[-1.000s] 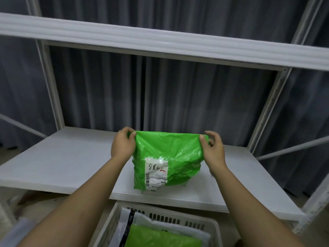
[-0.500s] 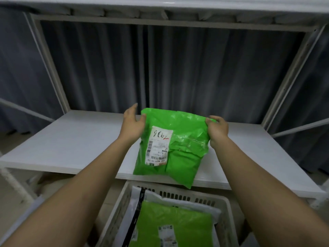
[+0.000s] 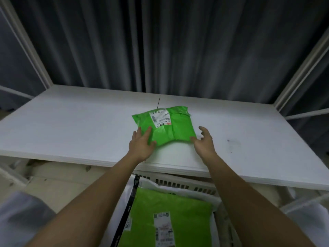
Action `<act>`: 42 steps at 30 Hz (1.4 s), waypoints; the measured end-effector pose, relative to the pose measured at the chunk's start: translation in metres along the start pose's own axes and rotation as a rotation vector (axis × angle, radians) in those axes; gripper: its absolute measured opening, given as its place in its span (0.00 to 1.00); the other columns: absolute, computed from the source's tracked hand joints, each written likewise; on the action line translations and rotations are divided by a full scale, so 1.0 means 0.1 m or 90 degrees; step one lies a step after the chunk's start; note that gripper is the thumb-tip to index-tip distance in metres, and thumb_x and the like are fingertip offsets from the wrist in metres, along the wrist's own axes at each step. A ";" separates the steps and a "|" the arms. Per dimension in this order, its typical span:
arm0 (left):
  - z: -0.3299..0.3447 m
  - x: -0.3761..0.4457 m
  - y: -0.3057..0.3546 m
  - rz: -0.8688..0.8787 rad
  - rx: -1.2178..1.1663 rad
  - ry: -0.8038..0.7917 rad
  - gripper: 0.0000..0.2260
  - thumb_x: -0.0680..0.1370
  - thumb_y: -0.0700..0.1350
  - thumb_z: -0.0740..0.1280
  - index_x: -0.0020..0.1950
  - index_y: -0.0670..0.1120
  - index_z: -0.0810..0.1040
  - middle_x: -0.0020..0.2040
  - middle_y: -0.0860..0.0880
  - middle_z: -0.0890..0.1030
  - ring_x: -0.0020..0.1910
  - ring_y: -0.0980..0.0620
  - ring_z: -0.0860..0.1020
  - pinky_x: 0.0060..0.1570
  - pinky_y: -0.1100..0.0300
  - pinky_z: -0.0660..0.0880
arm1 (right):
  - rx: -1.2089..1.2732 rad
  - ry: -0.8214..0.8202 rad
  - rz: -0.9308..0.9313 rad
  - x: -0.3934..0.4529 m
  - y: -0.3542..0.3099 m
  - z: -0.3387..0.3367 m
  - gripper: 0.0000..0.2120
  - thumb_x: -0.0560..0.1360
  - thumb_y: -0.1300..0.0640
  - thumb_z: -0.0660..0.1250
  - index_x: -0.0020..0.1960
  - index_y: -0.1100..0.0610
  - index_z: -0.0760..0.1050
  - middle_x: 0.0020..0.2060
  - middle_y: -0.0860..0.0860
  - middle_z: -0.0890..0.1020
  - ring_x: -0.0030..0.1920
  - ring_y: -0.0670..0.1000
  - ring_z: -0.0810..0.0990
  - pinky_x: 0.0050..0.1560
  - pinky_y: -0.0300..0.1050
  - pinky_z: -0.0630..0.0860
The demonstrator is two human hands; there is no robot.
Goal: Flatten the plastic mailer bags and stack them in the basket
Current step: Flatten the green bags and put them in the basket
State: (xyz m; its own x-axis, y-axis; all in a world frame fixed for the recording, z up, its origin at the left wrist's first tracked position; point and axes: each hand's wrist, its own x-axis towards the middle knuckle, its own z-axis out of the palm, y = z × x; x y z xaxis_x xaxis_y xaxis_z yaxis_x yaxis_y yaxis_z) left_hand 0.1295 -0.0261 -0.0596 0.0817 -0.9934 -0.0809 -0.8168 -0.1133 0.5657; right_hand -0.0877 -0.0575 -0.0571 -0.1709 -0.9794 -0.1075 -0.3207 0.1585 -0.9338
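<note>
A green plastic mailer bag [image 3: 170, 127] with a white shipping label lies on the white shelf board [image 3: 71, 125], label toward the far side. My left hand [image 3: 142, 143] rests with straight fingers on the bag's near left corner. My right hand [image 3: 203, 141] hovers open at the bag's near right corner, thumb touching its edge. Below the shelf's front edge stands a white slatted basket [image 3: 178, 183]. Inside it lies a flat green mailer [image 3: 169, 218] with labels, on top of a white mailer [image 3: 130, 198] with a black strip.
White shelf uprights [image 3: 26, 43] rise at both sides, with dark grey curtains [image 3: 160, 41] behind. A pale translucent bag [image 3: 21, 216] shows at the lower left and another at the lower right. The shelf board has bare surface on both sides of the green bag.
The green bag went from hanging upright in both hands to lying flat on the shelf with its label flipped to the far side. Both hands let go and opened. The view tilted downward.
</note>
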 end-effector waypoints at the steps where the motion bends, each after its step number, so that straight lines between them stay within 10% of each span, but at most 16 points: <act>1: 0.01 0.00 0.03 0.001 0.005 0.011 0.32 0.80 0.51 0.62 0.79 0.52 0.48 0.78 0.40 0.45 0.77 0.39 0.44 0.73 0.47 0.50 | -0.044 0.012 -0.017 0.02 0.02 0.01 0.27 0.76 0.60 0.67 0.73 0.53 0.63 0.71 0.60 0.64 0.68 0.59 0.67 0.60 0.45 0.68; 6: 0.19 -0.05 0.06 0.044 0.094 0.035 0.43 0.74 0.53 0.70 0.78 0.52 0.44 0.77 0.41 0.43 0.76 0.40 0.45 0.72 0.43 0.54 | -0.306 -0.043 -0.135 0.04 0.25 0.13 0.40 0.71 0.63 0.68 0.77 0.51 0.53 0.74 0.59 0.54 0.72 0.61 0.57 0.69 0.50 0.59; 10: 0.40 -0.06 0.00 0.116 0.266 0.161 0.44 0.65 0.53 0.78 0.75 0.46 0.60 0.68 0.38 0.66 0.65 0.38 0.67 0.59 0.46 0.69 | -0.468 -0.010 -0.202 0.16 0.38 0.23 0.44 0.69 0.66 0.67 0.78 0.52 0.48 0.74 0.61 0.53 0.68 0.65 0.61 0.65 0.55 0.65; 17: 0.44 0.09 -0.13 0.170 0.299 0.258 0.35 0.53 0.35 0.77 0.56 0.43 0.68 0.45 0.41 0.75 0.37 0.43 0.75 0.28 0.56 0.74 | -0.456 0.032 -0.244 0.30 0.38 0.36 0.30 0.72 0.71 0.61 0.72 0.57 0.62 0.66 0.60 0.64 0.56 0.62 0.73 0.53 0.55 0.74; 26: 0.11 0.08 -0.20 0.138 0.173 0.240 0.12 0.73 0.34 0.66 0.56 0.38 0.73 0.55 0.38 0.73 0.49 0.37 0.73 0.38 0.47 0.73 | -0.553 0.115 -0.476 0.17 0.22 0.05 0.14 0.62 0.64 0.75 0.46 0.60 0.77 0.48 0.59 0.78 0.44 0.62 0.77 0.43 0.51 0.74; 36: -0.35 -0.25 -0.07 0.236 0.298 0.333 0.09 0.61 0.35 0.79 0.38 0.44 0.85 0.36 0.44 0.77 0.34 0.41 0.76 0.29 0.56 0.69 | -0.612 0.106 -0.661 -0.27 -0.02 -0.25 0.11 0.64 0.66 0.75 0.42 0.57 0.76 0.36 0.53 0.77 0.37 0.57 0.75 0.40 0.45 0.63; 42: -0.47 -0.44 -0.07 0.207 0.341 0.296 0.12 0.60 0.36 0.79 0.37 0.42 0.79 0.31 0.44 0.76 0.30 0.42 0.76 0.30 0.57 0.70 | -0.539 0.084 -0.542 -0.44 -0.09 -0.46 0.08 0.66 0.68 0.73 0.38 0.59 0.75 0.35 0.54 0.77 0.37 0.59 0.75 0.36 0.48 0.71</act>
State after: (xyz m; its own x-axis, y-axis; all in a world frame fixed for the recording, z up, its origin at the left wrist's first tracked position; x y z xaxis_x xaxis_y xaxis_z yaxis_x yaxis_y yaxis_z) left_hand 0.1586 0.0174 -0.0214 -0.0752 -0.8949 0.4398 -0.9955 0.0927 0.0184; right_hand -0.1203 -0.0101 -0.0280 0.3140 -0.7974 0.5153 -0.8770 -0.4515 -0.1643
